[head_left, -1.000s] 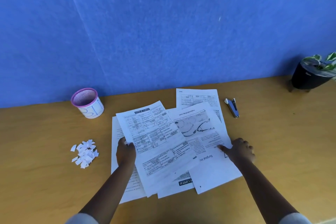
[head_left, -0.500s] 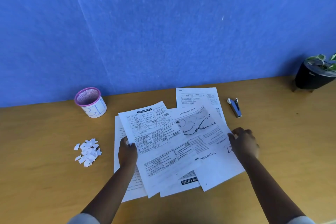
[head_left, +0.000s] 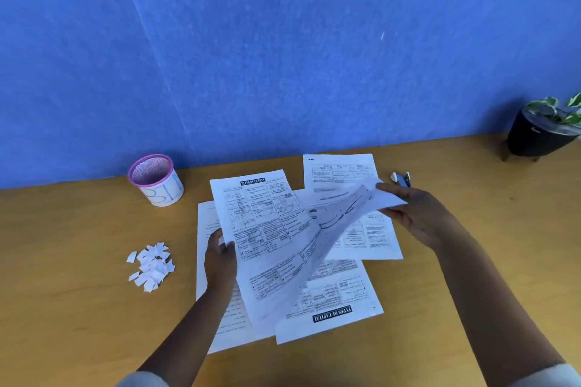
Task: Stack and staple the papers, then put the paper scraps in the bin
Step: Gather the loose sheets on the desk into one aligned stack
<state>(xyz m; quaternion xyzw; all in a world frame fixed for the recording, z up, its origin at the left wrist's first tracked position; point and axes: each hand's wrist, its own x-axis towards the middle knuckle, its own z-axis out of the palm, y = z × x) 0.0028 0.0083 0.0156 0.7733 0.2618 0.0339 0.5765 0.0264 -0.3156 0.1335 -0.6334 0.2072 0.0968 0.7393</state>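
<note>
Several printed sheets lie fanned out on the wooden table. My right hand pinches the edge of the diagram sheet and holds it lifted and tilted above the others. My left hand grips the left edge of the "Types of Curves" sheet. A "Types of Capital" sheet lies flat at the front and another sheet at the back. A pile of white paper scraps sits to the left. The pink-rimmed bin stands behind it. A blue stapler peeks out behind my right hand.
A black pot with a leafy plant stands at the back right corner. A blue wall runs along the table's far edge.
My right hand has taken hold of the diagram sheet's edge and raised it off the pile, uncovering the sheets beneath. My left hand stays on the left sheet.
</note>
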